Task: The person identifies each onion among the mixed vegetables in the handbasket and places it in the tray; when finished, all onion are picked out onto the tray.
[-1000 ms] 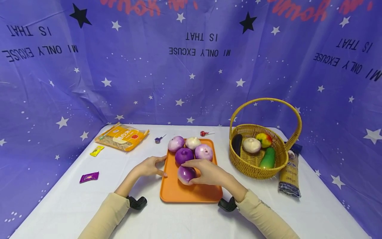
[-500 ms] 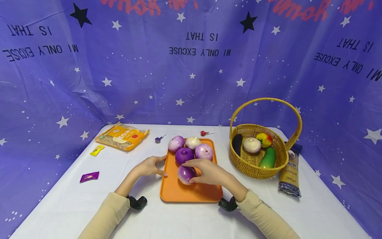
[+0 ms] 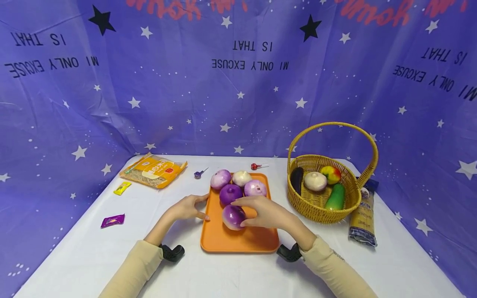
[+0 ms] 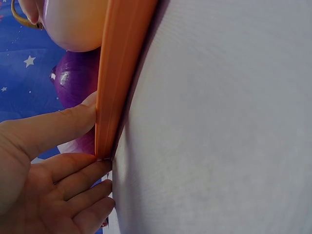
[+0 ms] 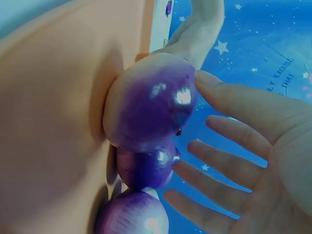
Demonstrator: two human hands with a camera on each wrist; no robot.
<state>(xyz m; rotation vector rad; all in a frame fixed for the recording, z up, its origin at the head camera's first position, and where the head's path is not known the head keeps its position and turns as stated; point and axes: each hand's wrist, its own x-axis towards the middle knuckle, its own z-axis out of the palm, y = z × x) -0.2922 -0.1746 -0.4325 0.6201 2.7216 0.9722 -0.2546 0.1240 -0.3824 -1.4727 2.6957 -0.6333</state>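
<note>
In the head view, an orange tray [image 3: 238, 242] holds several onions. The nearest, a purple onion with a pale base [image 3: 233, 218], sits apart in the middle; behind it are a dark purple onion [image 3: 230, 193], light purple onions [image 3: 220, 179] [image 3: 255, 188] and a white onion [image 3: 242, 178]. My right hand [image 3: 266, 212] is at the right of the nearest onion. Its fingers stand spread and fairly straight in the right wrist view, thumb tip at the onion's edge [image 5: 151, 105]. My left hand [image 3: 188, 207] rests with extended fingers and thumb against the tray's left rim [image 4: 114, 83].
To the right stands a wicker basket [image 3: 320, 213] with toy vegetables, and a yellow noodle pack [image 3: 363, 221] lies beside it. At the back left is an orange food bag [image 3: 154, 170]. Wrapped candies [image 3: 113, 220] and lollipops [image 3: 198, 174] [image 3: 254, 167] lie around the tray.
My right hand has drawn slightly to the right, its fingers loosening from the nearest onion, which stays on the tray. My left hand stays at the tray's rim.
</note>
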